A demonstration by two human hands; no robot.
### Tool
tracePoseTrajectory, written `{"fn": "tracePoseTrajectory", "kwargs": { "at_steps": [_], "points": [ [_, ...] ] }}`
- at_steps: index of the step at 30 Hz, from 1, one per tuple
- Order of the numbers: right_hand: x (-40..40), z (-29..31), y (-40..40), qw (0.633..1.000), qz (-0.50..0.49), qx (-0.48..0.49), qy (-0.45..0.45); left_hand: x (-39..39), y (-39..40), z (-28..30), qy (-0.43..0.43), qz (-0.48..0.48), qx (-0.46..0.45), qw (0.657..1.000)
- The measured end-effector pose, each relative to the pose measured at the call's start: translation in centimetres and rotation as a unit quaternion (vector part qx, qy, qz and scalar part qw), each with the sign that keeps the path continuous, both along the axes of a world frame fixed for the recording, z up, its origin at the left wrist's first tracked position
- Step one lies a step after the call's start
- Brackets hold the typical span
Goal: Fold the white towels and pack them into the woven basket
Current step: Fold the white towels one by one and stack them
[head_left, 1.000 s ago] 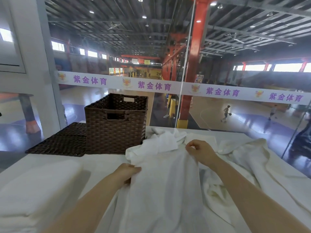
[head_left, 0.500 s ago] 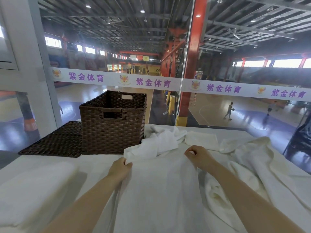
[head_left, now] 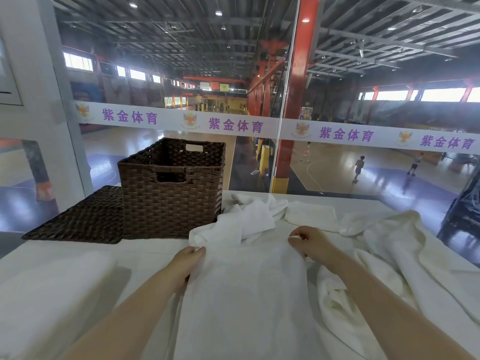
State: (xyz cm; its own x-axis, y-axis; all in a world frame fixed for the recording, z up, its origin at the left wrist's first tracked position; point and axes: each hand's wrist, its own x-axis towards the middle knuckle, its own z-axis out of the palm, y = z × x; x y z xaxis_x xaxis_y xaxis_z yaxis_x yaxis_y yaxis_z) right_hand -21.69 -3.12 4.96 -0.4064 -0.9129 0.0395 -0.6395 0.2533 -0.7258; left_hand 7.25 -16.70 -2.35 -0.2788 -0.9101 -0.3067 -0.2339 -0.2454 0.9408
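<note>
A white towel lies stretched flat on the table in front of me. My left hand pinches its far left corner and my right hand pinches its far right corner. The dark brown woven basket stands open beyond my left hand, at the back left of the table. More white towels lie crumpled behind the stretched one and to the right. A small folded towel sits past my right hand.
The basket's flat woven lid lies left of the basket. A stack of folded white towels sits at the near left. A glass wall runs just behind the table's far edge.
Both hands have pulled the towel's far edge down and spread it flat; the left hand has moved outward to the left corner. The towel was bunched up a second ago.
</note>
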Motion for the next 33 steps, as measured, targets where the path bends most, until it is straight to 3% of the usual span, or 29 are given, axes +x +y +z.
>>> {"fn": "tracePoseTrajectory", "kwargs": {
  "at_steps": [3, 7, 9, 13, 22, 25, 33],
  "points": [
    [-0.1, 0.0, 0.0, 1.000, -0.001, -0.008, -0.011, 0.1, -0.1, -0.1, 0.039, 0.024, -0.006, 0.999],
    [0.1, -0.2, 0.0, 0.999, -0.005, -0.018, -0.029, 1.0, -0.5, -0.1, 0.120, 0.001, 0.059, 0.991],
    [0.1, -0.3, 0.1, 0.999, -0.008, -0.016, -0.036, 1.3, -0.3, -0.3, 0.107, -0.017, 0.065, 0.992],
    [0.1, -0.5, 0.0, 0.999, -0.010, -0.026, -0.032, 1.4, 0.4, -0.3, -0.045, -0.025, -0.081, 0.995],
    [0.0, -0.9, 0.7, 0.998, -0.022, -0.042, -0.037, 2.1, 2.5, 1.0, -0.130, -0.036, -0.320, 0.938],
    [0.0, -0.8, 0.9, 0.998, -0.028, -0.039, -0.038, 2.2, 2.7, 1.7, -0.089, -0.035, -0.335, 0.937],
    [-0.1, -0.6, 0.8, 0.999, -0.028, -0.036, -0.027, 2.2, 1.5, 4.1, 0.033, -0.113, -0.269, 0.956]
  ]
}}
